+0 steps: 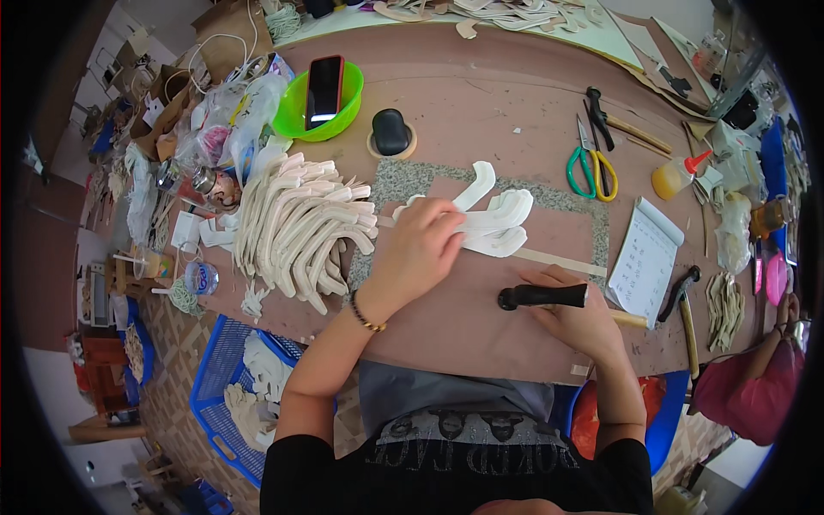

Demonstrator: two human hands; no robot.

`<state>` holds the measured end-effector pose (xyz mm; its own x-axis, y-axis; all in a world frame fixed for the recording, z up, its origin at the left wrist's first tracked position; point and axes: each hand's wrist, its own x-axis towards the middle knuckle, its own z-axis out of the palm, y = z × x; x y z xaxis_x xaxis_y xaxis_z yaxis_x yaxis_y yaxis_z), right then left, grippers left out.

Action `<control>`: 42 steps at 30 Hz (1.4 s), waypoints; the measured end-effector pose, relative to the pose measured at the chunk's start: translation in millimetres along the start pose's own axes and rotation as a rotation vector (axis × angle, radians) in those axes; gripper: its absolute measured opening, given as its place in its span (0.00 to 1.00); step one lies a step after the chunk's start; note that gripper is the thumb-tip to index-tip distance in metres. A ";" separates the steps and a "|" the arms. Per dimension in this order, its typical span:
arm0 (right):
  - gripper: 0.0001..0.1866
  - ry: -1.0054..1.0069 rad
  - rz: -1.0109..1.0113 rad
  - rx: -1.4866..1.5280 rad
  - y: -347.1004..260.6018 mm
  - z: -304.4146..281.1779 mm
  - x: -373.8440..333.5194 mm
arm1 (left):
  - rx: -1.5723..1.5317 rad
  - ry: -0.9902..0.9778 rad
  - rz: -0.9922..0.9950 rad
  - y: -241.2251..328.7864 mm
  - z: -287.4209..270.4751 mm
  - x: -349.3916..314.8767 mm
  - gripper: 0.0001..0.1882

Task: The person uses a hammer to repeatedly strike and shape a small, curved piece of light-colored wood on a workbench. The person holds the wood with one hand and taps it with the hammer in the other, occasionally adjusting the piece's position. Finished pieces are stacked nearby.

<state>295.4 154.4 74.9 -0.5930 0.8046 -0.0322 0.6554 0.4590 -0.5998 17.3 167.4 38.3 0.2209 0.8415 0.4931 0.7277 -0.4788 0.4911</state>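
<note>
My left hand [415, 253] is over the middle of the table, its fingers bent around the near end of some white curved strips [500, 219]. Several of these strips lie overlapped and fan out to the right of the fingers; one strip [477, 184] points away from me. The fingertips partly hide the ends. My right hand [571, 322] grips a hammer [545, 297] with a black head and a wooden handle, held low over the table to the right of the strips. Left of my left hand rises a big pile of cream curved strips [300, 227].
A green bowl [324, 124] with a phone [324, 90] stands behind the pile, near a black rounded block [390, 133]. Farther right are scissors [592, 172], another hammer [631, 124], a glue bottle [674, 178] and a notepad [645, 257]. Blue baskets [219, 378] flank me; another person's sleeve [747, 386] shows at right.
</note>
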 end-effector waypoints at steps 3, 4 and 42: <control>0.23 -0.026 -0.041 -0.069 2.7 -10.0 11.7 | 0.056 -0.133 0.079 -10.3 44.2 27.3 0.10; 0.24 -0.050 -0.041 -0.076 3.8 -12.1 15.2 | 0.075 -0.188 0.074 -14.0 50.5 30.9 0.09; 0.18 0.048 0.107 0.015 -6.3 -8.5 -36.2 | -0.131 -0.638 -0.120 51.9 -32.1 -74.6 0.18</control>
<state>316.7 125.6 86.6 -0.4964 0.8661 -0.0583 0.7066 0.3642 -0.6066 17.7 71.7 50.0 0.5142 0.8546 -0.0727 0.6949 -0.3655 0.6193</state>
